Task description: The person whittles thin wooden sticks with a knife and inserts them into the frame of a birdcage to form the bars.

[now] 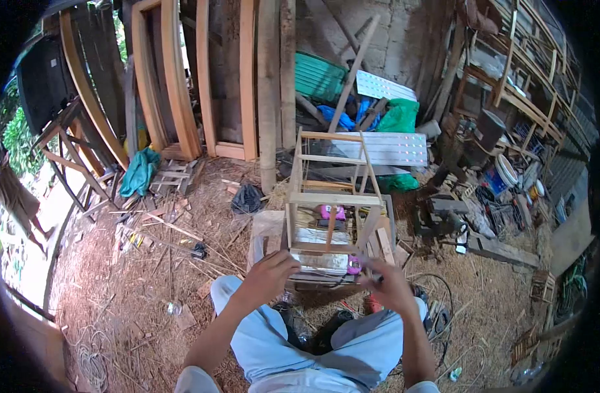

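A slim wooden frame (333,198) stands on a low work surface (390,216) before my knees. My left hand (268,278) is at the frame's near left corner, fingers bent; what they hold, if anything, is hidden. Blurred by motion, my right hand (388,285) is beside the near right corner, and its grip cannot be made out. Between the hands, a pink tape measure (354,264) lies next to a pale block (321,263). A second pink item (333,211) shows through the frame.
Tall wooden door frames (171,85) lean at the back left. A post (268,98) rises beyond the work surface. Wood scraps and buckets (506,170) crowd the right. Shavings cover the floor (149,275). A person (15,193) is at the far left.
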The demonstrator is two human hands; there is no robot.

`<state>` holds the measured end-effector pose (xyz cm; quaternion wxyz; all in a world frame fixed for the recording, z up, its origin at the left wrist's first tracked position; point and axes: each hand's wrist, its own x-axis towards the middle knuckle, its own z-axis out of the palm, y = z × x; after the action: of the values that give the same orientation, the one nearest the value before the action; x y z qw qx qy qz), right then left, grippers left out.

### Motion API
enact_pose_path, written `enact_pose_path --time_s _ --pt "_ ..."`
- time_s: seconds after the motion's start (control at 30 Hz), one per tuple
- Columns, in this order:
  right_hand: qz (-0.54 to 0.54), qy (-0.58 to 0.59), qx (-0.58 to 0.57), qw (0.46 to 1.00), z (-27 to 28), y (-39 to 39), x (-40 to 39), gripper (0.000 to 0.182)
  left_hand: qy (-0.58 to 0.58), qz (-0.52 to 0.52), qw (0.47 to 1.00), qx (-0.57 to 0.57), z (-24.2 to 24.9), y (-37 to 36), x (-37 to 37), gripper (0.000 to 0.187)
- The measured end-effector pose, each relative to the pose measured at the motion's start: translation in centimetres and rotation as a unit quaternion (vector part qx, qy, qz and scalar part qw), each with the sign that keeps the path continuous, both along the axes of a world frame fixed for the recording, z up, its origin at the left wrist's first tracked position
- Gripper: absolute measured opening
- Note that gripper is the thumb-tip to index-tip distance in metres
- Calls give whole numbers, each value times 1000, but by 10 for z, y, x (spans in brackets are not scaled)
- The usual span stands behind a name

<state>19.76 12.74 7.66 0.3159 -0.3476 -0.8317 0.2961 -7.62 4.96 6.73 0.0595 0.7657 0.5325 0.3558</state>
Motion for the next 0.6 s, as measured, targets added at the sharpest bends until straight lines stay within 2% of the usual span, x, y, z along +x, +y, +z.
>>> enact_pose_path --time_s 0.03,0.07,0.1,0.13,0.2,0.23,0.27,0.33,0.37,0.4,0.43,0.47,0.5,0.53,0.57,0.6 --pt "4 2 4 1000 -9 -1 -2 17 40 12 999 25 7 3 -2 10" --pt "23 -22 -75 997 -26 -3 -2 14 79 25 995 51 11 5 -5 12" --pt "42 -48 -155 986 -32 -6 -4 11 41 24 999 1 17 10 -14 13" --pt "46 -51 -153 986 -35 -8 -6 11 38 29 999 2 21 10 -16 13" --pt "37 53 -183 981 -38 -18 -15 17 77 47 993 73 41 8 -18 17" --pt "33 75 -162 983 -48 -19 -18 17 73 85 989 97 48 7 -16 23" --pt "27 74 -161 984 -48 -22 -21 17 70 80 989 98 45 7 -10 23" --pt "-29 120 -239 963 -43 -29 -35 17 -70 296 927 220 33 5 12 30" --pt "-44 153 -241 957 -46 -32 -42 17 -94 319 922 200 26 2 23 31" --pt "-47 154 -238 958 -47 -34 -48 17 -96 316 922 202 17 5 33 31" --pt "-55 192 -282 938 -48 -37 -54 17 -226 225 940 119 3 9 42 26" --pt "-62 229 -327 915 -50 -42 -60 17 -350 128 927 32 -1 12 51 22" --pt "-43 283 -337 897 -53 -45 -67 15 -354 131 926 33 -3 12 58 22" --pt "-40 277 -337 899 -51 -50 -72 15 -410 116 905 -18 -2 12 65 21" --pt "-48 314 -369 873 -47 -57 -76 14 -463 99 878 -69 -1 11 69 21" --pt "-56 351 -400 845 -45 -63 -79 12 -466 102 876 -67 3 11 69 21"
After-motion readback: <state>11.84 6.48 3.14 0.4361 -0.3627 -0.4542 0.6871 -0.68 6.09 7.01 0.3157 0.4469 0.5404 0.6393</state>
